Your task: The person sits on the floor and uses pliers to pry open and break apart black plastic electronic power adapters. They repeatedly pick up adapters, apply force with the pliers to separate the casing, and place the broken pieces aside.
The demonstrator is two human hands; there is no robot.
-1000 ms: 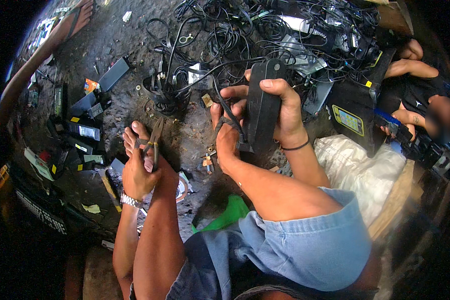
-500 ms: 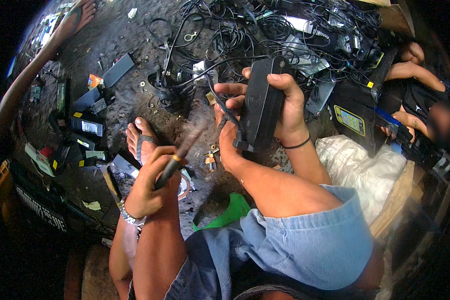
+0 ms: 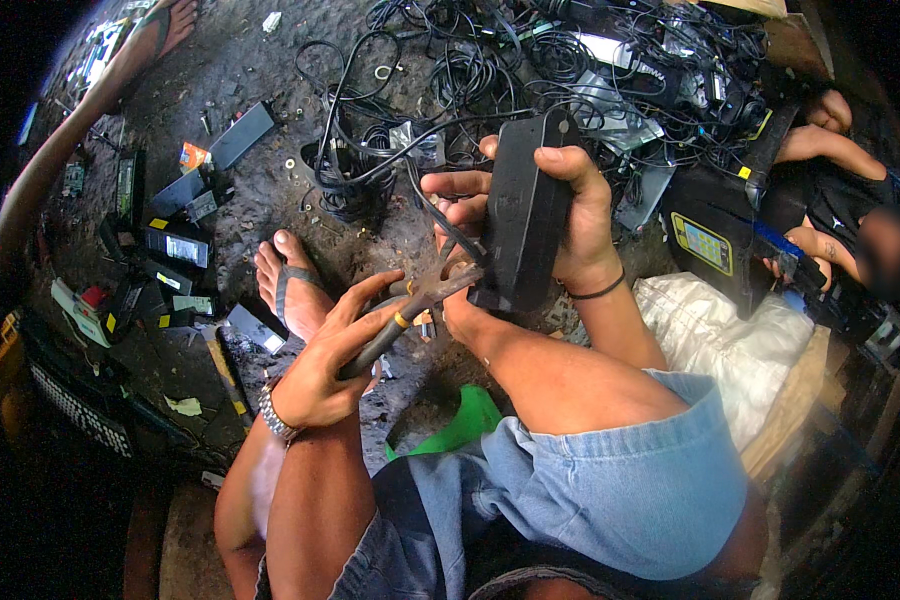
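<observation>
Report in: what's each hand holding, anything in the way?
Left hand gripping pliers, tips by the cord. Right hand holding black box. Nothing seen blocking the pliers.

Uneven light, brightest on white sack [image 3: 705, 330]; lower left dark; fisheye bending, black corners.

- No words or numbers can be read.
- Yellow-edged device picture [image 3: 702, 243] on a black container [image 3: 686, 194].
- Pale label [image 3: 186, 250] on a black block [image 3: 158, 240], unreadable.
- Small white emblem [image 3: 836, 216] on a co-worker's black shirt [image 3: 830, 200].
</observation>
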